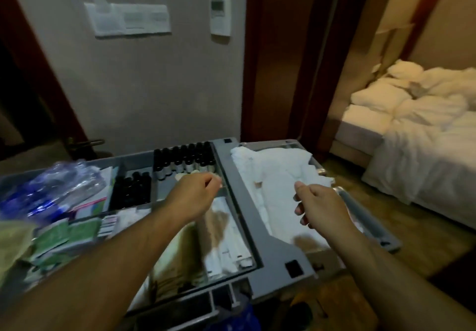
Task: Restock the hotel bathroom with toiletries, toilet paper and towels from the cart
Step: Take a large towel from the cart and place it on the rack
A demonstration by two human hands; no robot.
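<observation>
Left hand point(198, 191) curled, contents unclear, over grey cart point(278, 253); right hand point(319, 202) loose, empty, above crumpled white towels point(278, 176).

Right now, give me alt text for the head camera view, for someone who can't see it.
Two bare arms reach over a grey cart: the left hand hovers by rows of dark bottles, the right hand above a pile of white towels. Behind are wall switches and, at right, an unmade bed.
</observation>
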